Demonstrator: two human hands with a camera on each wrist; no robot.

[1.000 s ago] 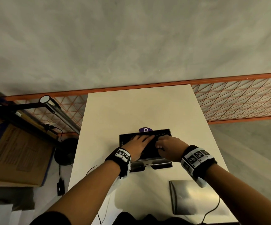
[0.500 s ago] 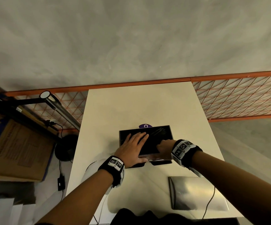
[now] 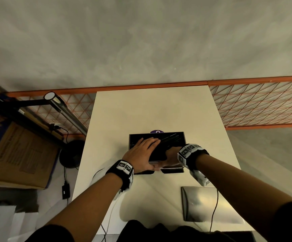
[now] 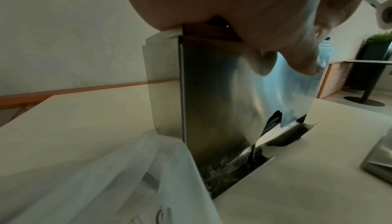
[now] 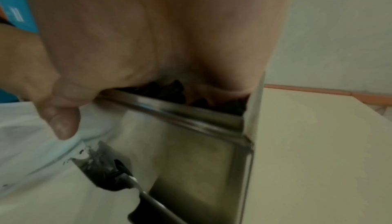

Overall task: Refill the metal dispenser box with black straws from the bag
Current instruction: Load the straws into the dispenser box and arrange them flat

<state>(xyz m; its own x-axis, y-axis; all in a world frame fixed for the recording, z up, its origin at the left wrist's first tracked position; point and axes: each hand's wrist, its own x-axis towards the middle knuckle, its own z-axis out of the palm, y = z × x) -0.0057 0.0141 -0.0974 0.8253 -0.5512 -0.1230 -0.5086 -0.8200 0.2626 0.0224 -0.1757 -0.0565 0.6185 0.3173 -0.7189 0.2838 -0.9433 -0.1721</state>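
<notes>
The metal dispenser box (image 3: 181,137) stands open-topped in the middle of the white table (image 3: 150,109), filled with black straws (image 3: 171,137). My left hand (image 3: 144,148) lies flat on the straws with straight fingers, its thumb down the front wall (image 4: 212,93). My right hand (image 3: 172,153) is at the box's front right corner. Its palm covers the opening above the straws (image 5: 169,90) and its thumb (image 5: 61,118) hangs outside the front. The right fingers are hidden inside the box.
The metal lid (image 3: 210,203) lies on the table at the front right. A clear plastic bag (image 4: 106,177) lies left of the box's foot. A cardboard box (image 3: 15,145) and a lamp (image 3: 64,112) stand to the left, with orange mesh fencing (image 3: 264,105) behind.
My right hand has drawn back from the middle of the box to its front right corner and dipped in. The left hand has stayed flat on the straws.
</notes>
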